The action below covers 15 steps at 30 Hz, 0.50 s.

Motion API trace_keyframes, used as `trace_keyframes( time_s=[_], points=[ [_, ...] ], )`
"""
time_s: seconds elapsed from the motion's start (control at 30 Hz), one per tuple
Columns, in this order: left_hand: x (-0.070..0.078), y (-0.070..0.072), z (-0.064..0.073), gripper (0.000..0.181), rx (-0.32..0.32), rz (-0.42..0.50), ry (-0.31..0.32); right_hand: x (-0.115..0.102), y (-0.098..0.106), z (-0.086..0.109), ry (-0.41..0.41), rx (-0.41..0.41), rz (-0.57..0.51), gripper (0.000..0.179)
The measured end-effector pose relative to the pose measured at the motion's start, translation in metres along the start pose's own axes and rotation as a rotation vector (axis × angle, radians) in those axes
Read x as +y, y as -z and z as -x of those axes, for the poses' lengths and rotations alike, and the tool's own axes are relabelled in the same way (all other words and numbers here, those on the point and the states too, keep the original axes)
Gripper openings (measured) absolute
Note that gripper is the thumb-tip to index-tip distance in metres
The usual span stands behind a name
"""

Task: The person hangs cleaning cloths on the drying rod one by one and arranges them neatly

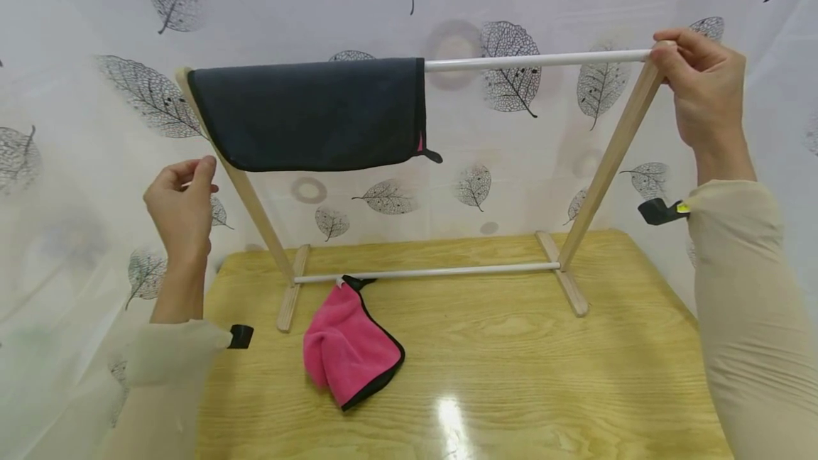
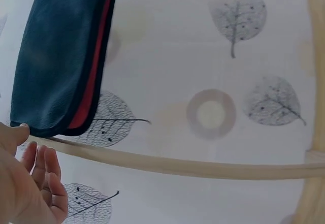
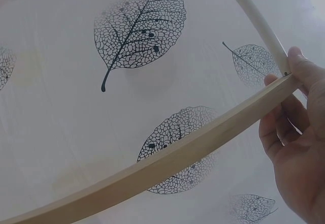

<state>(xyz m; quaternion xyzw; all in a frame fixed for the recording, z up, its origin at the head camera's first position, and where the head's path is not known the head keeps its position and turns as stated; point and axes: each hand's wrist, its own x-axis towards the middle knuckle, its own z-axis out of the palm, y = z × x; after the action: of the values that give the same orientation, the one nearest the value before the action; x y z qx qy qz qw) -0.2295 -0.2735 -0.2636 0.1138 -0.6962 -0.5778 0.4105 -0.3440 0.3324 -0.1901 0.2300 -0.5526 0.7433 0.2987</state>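
The left fingers [image 2: 51,163], parted and holding nothing, hover just beside the black-edged dark grey towel [image 1: 307,119], which could slide off the white rail [image 1: 537,60] to their right if the right fingers [image 1: 674,67], clamped on the wooden upright [image 1: 613,155], tilt it.

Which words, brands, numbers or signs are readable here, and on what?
None: I can read no text on the dark cloth, pink cloth, rack or table.
The backdrop shows only leaf and ring prints.
The yellow patch by the right sleeve is too small to tell.
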Motion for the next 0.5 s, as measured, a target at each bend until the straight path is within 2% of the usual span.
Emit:
trace_keyframes(
  time_s=[0.13, 0.27, 0.5],
  points=[
    [-0.016, 0.001, 0.014, 0.03, -0.056, -0.07, 0.026, 0.0, 0.0, 0.0, -0.002, 0.003, -0.009, 0.037],
    [-0.031, 0.002, 0.024, 0.033, -0.08, -0.123, 0.057, 0.001, -0.001, 0.0, -0.002, -0.002, 0.0, 0.037],
    [-0.051, 0.002, 0.046, 0.033, -0.148, -0.198, 0.094, 0.0, 0.0, 0.0, -0.005, 0.003, 0.02, 0.037]
  ],
)
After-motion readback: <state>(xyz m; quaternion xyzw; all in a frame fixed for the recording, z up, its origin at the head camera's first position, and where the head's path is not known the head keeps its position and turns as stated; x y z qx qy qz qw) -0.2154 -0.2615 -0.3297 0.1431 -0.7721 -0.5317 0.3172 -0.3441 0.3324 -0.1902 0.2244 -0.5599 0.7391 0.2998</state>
